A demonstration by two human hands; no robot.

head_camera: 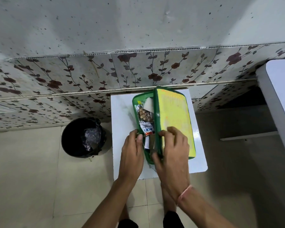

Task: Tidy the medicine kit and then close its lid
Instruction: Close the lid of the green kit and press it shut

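Green plastic medicine kit half shut on a small white table, both hands on it.

Floral wall panels run behind, beige floor tiles below, and a black bin with a dark liner sits just left of the table. The kit's yellow-faced lid is tilted up on its right side, so the box is still partly open, with crumpled foil packets and blister strips showing inside. Right hand has its fingers curled over the lid's near edge, gripping it. Left hand pinches the kit's near-left rim, thumb on top. There's a thin pinkish thread round the right wrist.
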